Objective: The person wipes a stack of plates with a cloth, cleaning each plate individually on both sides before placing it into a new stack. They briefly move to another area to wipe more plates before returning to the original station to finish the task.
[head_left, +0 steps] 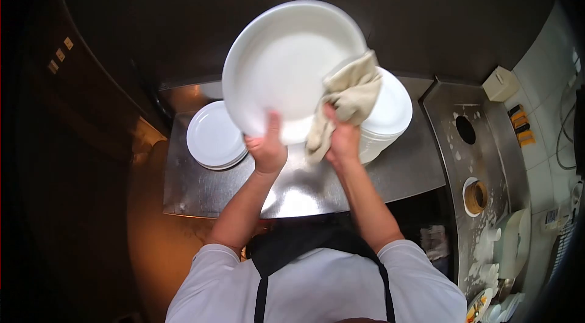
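Observation:
A large white plate (pixel 286 61) is held up above the steel counter (pixel 298 192), its broad face turned toward me. My left hand (pixel 268 149) grips its lower rim, the thumb lying over the front. In my right hand (pixel 344 140) is a bunched beige cloth (pixel 350 94), pressed against the plate's right edge. Behind the cloth stands a tall stack of white plates (pixel 387 107), partly hidden by it. On the left of the counter sits a lower stack of white plates (pixel 214 135).
To the right runs a wet steel sink counter (pixel 454 168) with a round dark hole (pixel 465 130) and a brown round item (pixel 477 196). Cups and a plate with food scraps (pixel 479 306) lie at its near end. A dark wall (pixel 183 24) rises behind the counter.

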The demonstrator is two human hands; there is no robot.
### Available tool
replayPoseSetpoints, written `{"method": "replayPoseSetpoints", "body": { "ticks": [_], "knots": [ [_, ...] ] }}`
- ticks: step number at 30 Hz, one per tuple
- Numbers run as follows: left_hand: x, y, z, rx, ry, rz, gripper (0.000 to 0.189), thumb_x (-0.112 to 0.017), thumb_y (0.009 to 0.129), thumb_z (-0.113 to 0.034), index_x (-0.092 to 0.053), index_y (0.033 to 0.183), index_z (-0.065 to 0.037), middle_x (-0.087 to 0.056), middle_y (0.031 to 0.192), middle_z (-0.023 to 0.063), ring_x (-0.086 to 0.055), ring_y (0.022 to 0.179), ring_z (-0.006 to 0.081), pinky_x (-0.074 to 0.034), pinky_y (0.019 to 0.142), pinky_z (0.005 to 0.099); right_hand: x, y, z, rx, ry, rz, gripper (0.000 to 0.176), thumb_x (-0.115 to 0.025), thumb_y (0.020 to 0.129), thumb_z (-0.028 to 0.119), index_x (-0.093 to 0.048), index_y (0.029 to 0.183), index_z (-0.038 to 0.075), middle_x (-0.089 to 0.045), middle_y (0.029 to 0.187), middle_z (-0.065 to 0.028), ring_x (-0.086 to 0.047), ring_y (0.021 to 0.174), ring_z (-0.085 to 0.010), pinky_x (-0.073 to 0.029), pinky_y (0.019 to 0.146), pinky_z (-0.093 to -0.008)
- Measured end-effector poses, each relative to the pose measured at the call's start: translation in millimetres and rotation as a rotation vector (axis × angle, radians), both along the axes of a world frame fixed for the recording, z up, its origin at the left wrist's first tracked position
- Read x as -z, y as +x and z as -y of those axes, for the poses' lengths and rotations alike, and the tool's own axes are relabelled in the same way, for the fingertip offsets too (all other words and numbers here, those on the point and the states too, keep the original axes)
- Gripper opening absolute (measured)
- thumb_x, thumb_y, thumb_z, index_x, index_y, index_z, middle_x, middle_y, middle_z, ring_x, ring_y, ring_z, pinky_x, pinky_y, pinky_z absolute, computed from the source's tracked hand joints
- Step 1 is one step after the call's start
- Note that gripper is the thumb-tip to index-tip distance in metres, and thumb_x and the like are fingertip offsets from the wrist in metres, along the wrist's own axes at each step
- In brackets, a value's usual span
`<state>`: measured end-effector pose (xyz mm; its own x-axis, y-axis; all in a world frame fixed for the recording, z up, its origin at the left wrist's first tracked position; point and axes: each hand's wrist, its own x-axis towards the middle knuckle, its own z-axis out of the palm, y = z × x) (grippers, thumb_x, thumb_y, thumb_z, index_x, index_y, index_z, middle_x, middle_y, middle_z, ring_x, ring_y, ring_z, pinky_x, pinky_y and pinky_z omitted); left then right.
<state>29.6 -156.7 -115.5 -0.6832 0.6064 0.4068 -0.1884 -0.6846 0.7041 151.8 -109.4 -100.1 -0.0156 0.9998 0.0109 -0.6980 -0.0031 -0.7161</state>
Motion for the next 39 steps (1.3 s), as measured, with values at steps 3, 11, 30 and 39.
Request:
{"method": "replayPoseSetpoints", "body": {
  "ticks": [3,11,30,39],
  "knots": [
    [-8.9,-26.1,10.8,0.06,-0.106,-0.05,0.03,-0.066,0.095,-0.008,-0.06,0.122,0.004,-0.066,0.115,0.0085,-0.061,0.104,0.0158,-0.046,0.095,0.0298,29.1,-5.7,-1.5,-0.082,-0.003,0.091,0.039,-0.075,0.085,0.001,-0.059,0.121,0.005,-0.064,0.11,-0.0063,-0.064,0.097,-0.0173,-0.056,0.084,-0.0314],
    [-41.7,-82.9,81.9,0.051,-0.377,-0.616,0.028,-0.064,0.096,-0.01,-0.062,0.12,0.004,-0.073,0.104,0.0109,-0.068,0.095,0.0173,-0.053,0.084,0.0307,-16.5,14.8,-17.8,-0.164,0.241,0.615,0.04,-0.082,0.078,0.004,-0.065,0.114,0.002,-0.069,0.107,-0.0049,-0.065,0.095,-0.0163,-0.054,0.082,-0.0304],
    [-15.4,-139.0,92.6,0.558,-0.562,-0.358,0.039,-0.064,0.095,-0.013,-0.057,0.13,0.003,-0.07,0.112,0.0133,-0.069,0.091,0.0191,-0.057,0.08,0.0336,-81.2,47.3,-34.7,-0.319,0.722,0.746,0.04,-0.077,0.083,0.013,-0.062,0.117,0.001,-0.07,0.109,-0.0098,-0.069,0.094,-0.0197,-0.057,0.082,-0.0332],
    [66.8,-55.2,-8.5,0.166,-0.486,-0.081,0.042,-0.058,0.101,-0.04,-0.062,0.107,0.001,-0.066,0.092,0.008,-0.062,0.084,0.0153,-0.05,0.077,0.0322,74.3,-26.5,29.0,-0.548,0.059,0.316,0.039,-0.05,0.102,0.028,-0.059,0.129,0.0,-0.067,0.115,-0.0136,-0.067,0.101,-0.0218,-0.055,0.091,-0.0344]
  ]
}}
